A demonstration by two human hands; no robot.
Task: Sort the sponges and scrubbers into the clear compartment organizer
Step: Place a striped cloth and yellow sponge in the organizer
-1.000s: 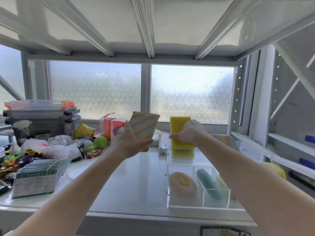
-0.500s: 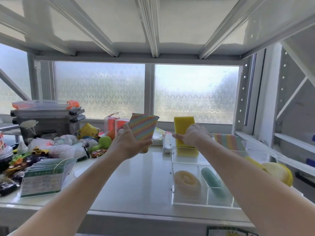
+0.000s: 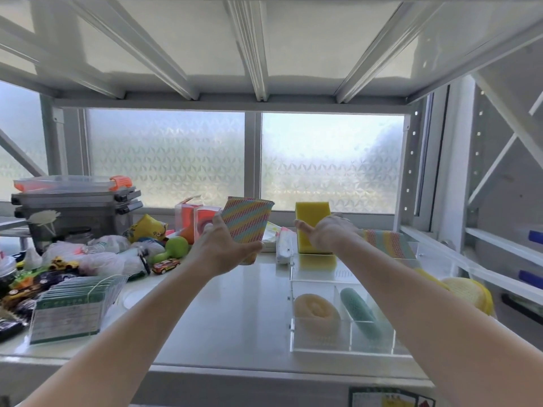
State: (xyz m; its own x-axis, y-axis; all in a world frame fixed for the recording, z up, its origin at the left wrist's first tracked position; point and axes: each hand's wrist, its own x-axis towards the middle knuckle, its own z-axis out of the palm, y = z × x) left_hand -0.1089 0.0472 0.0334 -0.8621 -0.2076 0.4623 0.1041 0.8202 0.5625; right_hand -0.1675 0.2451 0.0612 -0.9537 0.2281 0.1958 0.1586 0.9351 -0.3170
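My left hand holds a rainbow-striped sponge upright above the shelf, left of the clear compartment organizer. My right hand grips a yellow sponge standing upright over the organizer's far end. The organizer's near compartments hold a beige round scrubber and a teal cylindrical scrubber. A second rainbow-striped sponge lies at the far right behind my right forearm. A yellow mesh scrubber rests right of the organizer.
Clutter fills the left side: a stack of grey cases, plastic bags, toy cars, a green ball, orange boxes and a bundle of clear card sleeves. A white tube lies by the organizer. A shelf runs overhead.
Both hands keep their sponges at nearly the same place. The view has shifted slightly, and the yellow mesh scrubber on the right shows more fully.
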